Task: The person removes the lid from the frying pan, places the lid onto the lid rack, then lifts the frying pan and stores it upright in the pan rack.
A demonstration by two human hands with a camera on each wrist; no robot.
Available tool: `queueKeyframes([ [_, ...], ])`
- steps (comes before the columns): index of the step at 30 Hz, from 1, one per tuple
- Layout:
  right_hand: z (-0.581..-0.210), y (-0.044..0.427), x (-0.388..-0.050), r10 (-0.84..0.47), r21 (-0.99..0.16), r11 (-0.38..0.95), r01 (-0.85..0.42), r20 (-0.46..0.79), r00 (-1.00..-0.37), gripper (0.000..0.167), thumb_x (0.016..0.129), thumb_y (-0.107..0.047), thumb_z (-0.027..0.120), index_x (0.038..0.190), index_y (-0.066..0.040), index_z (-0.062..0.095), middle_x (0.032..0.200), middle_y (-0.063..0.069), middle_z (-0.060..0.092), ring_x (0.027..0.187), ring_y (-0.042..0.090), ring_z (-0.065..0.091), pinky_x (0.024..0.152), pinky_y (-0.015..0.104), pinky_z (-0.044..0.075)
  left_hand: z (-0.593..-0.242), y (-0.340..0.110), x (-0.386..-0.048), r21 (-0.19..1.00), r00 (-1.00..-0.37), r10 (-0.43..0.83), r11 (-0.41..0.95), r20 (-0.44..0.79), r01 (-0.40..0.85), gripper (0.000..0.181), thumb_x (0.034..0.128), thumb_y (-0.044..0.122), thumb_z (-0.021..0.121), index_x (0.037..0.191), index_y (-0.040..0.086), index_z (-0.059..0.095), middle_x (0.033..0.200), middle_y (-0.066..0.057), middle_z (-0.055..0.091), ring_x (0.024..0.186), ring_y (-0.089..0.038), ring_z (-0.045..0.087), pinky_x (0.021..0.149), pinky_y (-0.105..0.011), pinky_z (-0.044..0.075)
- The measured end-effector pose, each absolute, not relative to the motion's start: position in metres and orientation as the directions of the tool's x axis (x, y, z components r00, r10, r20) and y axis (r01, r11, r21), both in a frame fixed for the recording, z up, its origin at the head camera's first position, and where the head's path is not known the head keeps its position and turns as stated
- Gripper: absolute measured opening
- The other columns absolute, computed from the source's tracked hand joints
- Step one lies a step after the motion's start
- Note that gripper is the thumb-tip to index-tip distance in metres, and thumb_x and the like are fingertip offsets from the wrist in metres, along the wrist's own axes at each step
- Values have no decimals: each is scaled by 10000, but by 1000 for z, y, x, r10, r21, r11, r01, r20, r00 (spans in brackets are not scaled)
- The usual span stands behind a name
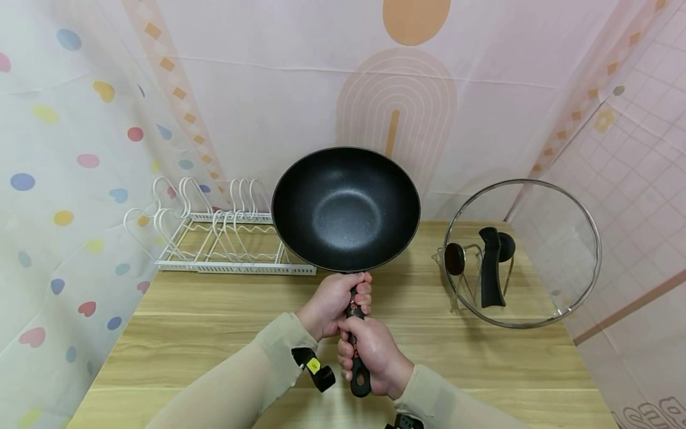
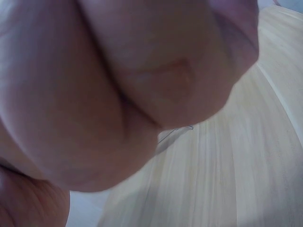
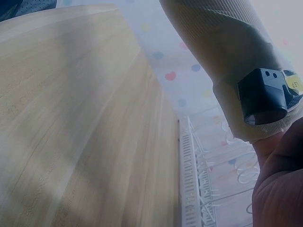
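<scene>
A black wok (image 1: 347,217) is held up over the table, its inside facing me and its handle (image 1: 360,372) pointing toward me. My left hand (image 1: 334,301) grips the handle close to the bowl. Just behind it, my right hand (image 1: 375,351) wraps round the lower part, so the handle's end with its hanging hole shows below. The two hands touch. In the left wrist view, curled fingers (image 2: 165,71) fill much of the picture. The right wrist view shows the left sleeve (image 3: 227,56) with its wrist camera; the wok is out of that view.
A white wire rack (image 1: 257,269) with upright loops stands at the back left, partly behind the wok. On the right, a glass lid (image 1: 536,325) with a black handle leans upright in a small wire stand (image 1: 471,280). Patterned curtains hang round the wooden table (image 1: 214,322).
</scene>
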State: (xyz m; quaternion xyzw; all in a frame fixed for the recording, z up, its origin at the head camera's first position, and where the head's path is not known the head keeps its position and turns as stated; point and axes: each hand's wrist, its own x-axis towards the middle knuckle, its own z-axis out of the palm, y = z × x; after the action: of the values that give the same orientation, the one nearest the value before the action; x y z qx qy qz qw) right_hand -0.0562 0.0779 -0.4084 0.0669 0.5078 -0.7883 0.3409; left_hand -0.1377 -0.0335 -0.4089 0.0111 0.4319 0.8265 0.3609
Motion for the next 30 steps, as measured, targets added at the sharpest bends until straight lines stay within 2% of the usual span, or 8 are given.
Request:
queueKeyframes([
  [30, -404, 74, -57, -490, -774, -233, 589, -430, -758, 224, 989, -227, 469, 774, -176, 432, 508, -109, 400, 442, 49, 417, 426, 200, 423, -401, -39, -135, 744, -775, 562, -376, -291, -552, 269, 1133, 193, 342, 890, 155, 452, 704, 100, 387, 544, -17, 389, 550, -178, 402],
])
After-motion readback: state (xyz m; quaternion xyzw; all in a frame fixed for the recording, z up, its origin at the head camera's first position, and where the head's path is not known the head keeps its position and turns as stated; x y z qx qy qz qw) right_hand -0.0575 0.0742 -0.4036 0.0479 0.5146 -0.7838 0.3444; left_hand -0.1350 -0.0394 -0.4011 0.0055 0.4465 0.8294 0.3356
